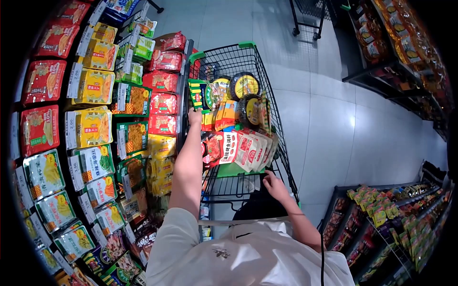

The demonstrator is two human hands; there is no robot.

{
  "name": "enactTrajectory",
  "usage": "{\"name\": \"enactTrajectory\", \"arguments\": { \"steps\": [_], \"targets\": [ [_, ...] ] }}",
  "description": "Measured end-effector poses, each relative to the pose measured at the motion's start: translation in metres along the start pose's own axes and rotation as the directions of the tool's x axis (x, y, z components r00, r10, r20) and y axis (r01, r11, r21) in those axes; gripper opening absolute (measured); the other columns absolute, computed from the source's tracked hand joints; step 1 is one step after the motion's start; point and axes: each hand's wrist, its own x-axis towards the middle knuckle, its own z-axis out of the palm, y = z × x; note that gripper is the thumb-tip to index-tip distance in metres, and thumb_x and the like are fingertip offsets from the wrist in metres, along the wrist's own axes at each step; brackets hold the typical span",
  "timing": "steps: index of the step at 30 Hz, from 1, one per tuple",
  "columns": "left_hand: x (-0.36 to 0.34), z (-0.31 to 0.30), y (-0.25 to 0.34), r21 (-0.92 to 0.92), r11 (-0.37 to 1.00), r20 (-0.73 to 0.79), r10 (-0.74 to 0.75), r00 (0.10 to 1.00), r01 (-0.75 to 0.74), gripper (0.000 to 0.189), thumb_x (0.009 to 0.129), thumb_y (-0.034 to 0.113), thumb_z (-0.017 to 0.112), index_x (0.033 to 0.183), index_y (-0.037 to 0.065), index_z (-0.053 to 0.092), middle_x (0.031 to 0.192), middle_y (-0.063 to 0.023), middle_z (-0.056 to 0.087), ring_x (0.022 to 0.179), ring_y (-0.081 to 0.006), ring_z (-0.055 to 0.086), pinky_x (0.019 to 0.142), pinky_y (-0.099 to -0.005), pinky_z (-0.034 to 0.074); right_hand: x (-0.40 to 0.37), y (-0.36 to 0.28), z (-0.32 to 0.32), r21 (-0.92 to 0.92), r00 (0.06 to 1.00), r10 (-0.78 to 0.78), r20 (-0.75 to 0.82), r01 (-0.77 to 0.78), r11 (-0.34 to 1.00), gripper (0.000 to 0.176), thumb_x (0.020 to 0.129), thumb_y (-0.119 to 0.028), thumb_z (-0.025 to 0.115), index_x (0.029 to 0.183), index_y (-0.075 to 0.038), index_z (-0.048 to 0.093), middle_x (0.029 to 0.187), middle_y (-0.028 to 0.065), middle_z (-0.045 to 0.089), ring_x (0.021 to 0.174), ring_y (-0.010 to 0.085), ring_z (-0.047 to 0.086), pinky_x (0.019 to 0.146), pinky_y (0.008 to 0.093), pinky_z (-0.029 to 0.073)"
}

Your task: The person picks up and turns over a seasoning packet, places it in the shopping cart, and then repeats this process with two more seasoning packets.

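Note:
My left hand (194, 116) is closed at the lower edge of a green food packet (200, 94), by the left side of a black wire shopping cart (279, 128) with green corners. My right hand (276, 186) rests near the cart's handle end, fingers loosely apart and holding nothing. In front of it, a red and white seasoning packet (220, 148) lies at the top of a fanned row of pale packets (255, 151). Deeper in the cart sit round dark-rimmed food tubs (244, 86) and orange packets (226, 115).
On the left, a shelf holds rows of red packets (164, 82), yellow packets (93, 86) and green-edged packets (131, 99) behind price tags (71, 128). Shelves with snack packs (398, 33) stand at right. Another cart (307, 19) is on the grey floor (329, 124) ahead.

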Motion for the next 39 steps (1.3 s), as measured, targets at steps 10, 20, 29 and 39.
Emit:
{"name": "enactTrajectory", "arguments": {
  "steps": [10,20,29,39],
  "targets": [
    [-0.234,-0.138,0.005,-0.214,0.875,0.052,0.453,0.89,-0.433,0.05,0.1,0.018,0.06,0.145,0.002,0.046,0.138,-0.0234,0.058,0.121,-0.0283,0.062,0.101,-0.0369,0.048,-0.005,-0.004,0.006,-0.182,0.986,-0.163,-0.028,0.155,0.971,0.017,0.09,-0.012,0.061,0.101,-0.001,0.064,0.095,0.0215,0.069,0.089,0.0406,0.066,0.079,0.0466,0.053],
    [-0.429,-0.274,-0.141,0.443,0.826,-0.053,0.411,0.91,-0.347,0.039,0.096,0.024,0.058,0.13,0.004,0.062,0.139,-0.0219,0.056,0.128,-0.0395,0.052,0.108,-0.0479,0.04,-0.013,-0.006,0.012,-0.292,0.973,-0.21,-0.095,0.175,0.94,0.016,0.09,-0.009,0.055,0.099,-0.004,0.066,0.092,0.0212,0.07,0.089,0.0413,0.067,0.079,0.0495,0.054],
    [-0.431,-0.275,-0.191,0.046,0.985,-0.189,0.174,0.967,-0.168,0.032,0.092,0.032,0.065,0.11,0.006,0.069,0.098,-0.0224,0.07,0.096,-0.0417,0.066,0.081,-0.0472,0.05,-0.022,0.0,0.041,-0.467,0.979,-0.174,-0.103,0.107,0.878,0.022,0.092,-0.018,0.057,0.105,-0.005,0.067,0.089,0.022,0.071,0.084,0.0423,0.068,0.077,0.0505,0.055],
    [-0.398,-0.249,-0.256,-0.12,0.958,-0.234,0.227,0.945,-0.26,0.024,0.09,0.024,0.07,0.095,0.001,0.065,0.078,-0.0107,0.07,0.075,-0.025,0.068,0.073,-0.0378,0.051,-0.057,-0.014,0.058,-0.574,0.911,-0.263,-0.317,0.037,0.818,0.026,0.096,-0.028,0.053,0.104,-0.007,0.066,0.089,0.0241,0.07,0.085,0.0439,0.067,0.076,0.0559,0.054]
  ]
}}
